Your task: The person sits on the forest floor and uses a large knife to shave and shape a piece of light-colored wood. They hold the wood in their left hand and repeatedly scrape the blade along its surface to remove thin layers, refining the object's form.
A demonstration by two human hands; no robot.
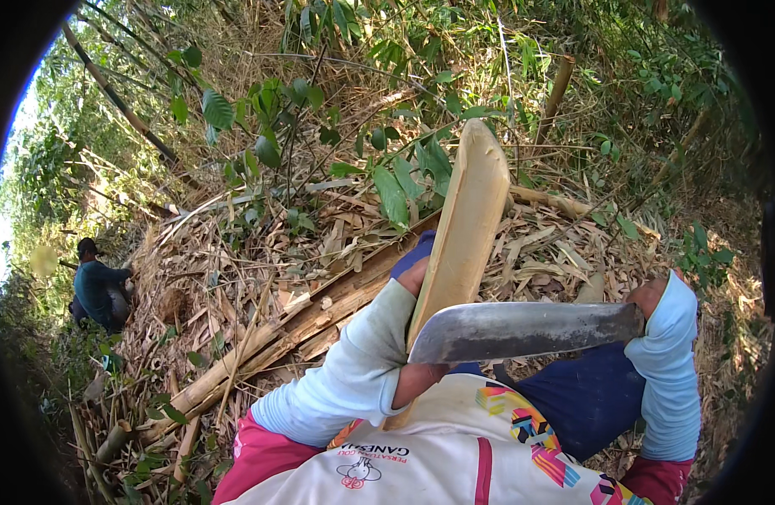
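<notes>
Dry bamboo litter (320,244) beneath green thicket (337,109)

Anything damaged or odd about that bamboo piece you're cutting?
Yes: the split bamboo slat, held upright in the left hand, has a ragged, chipped top end. The right hand holds the blade across it.
</notes>
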